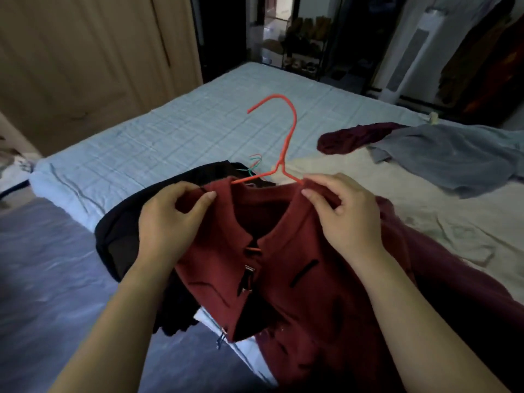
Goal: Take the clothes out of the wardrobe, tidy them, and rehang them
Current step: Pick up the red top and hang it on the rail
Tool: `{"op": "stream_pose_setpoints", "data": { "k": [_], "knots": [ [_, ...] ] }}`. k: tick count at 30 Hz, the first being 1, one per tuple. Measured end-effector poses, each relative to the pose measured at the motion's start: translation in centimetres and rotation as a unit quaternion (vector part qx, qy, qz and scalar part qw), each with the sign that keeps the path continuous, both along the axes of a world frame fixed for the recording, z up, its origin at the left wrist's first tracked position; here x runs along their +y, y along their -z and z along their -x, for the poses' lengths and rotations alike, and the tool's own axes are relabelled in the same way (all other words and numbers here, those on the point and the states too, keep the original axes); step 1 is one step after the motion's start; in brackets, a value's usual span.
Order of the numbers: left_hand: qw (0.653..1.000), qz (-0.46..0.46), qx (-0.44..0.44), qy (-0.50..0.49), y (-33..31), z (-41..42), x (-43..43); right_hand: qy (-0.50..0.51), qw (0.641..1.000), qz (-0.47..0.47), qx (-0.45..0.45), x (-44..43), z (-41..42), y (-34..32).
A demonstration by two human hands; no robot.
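Head view: felted red coat (pixel 283 279) on thin orange wire hanger (pixel 280 165). Left hand (pixel 167 222) and right hand (pixel 348 217) pinch its collar (pixel 266 194), fingers (pixel 314 194) curled.

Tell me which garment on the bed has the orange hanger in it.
The red coat, held at its collar by the left hand and right hand; the orange hanger enters only its neck.
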State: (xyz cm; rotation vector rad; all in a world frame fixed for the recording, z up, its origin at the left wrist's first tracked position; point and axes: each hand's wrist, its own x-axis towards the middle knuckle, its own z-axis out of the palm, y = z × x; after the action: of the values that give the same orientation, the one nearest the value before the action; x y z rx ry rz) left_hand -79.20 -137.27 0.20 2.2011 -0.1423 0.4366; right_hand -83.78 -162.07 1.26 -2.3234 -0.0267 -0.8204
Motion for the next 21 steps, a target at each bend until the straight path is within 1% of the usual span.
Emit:
{"op": "stream_pose_setpoints", "data": {
  "k": [3,5,7,13,18,21],
  "knots": [
    [0.997,0.009,0.043,-0.061,0.5,1.5,5.9,-0.07,0.997,0.007,0.015,5.7,-1.7,0.2],
    [0.991,0.012,0.066,-0.112,1.6,4.0,10.3,-0.127,0.992,0.008,0.025,10.1,-1.8,1.3],
    [0.983,-0.003,0.079,-0.165,2.6,7.1,14.9,-0.184,0.982,0.002,0.036,14.8,-1.6,2.5],
    [0.95,-0.042,0.05,-0.306,3.5,15.1,27.1,-0.341,0.939,-0.038,0.024,29.1,-1.2,4.0],
    [0.928,-0.065,0.05,-0.364,5.5,18.2,33.9,-0.439,0.893,-0.07,0.064,37.8,-1.8,5.4],
    [0.92,-0.086,0.06,-0.377,6.1,17.0,37.3,-0.458,0.884,-0.065,0.071,41.8,-3.6,5.7]
  ]
}}
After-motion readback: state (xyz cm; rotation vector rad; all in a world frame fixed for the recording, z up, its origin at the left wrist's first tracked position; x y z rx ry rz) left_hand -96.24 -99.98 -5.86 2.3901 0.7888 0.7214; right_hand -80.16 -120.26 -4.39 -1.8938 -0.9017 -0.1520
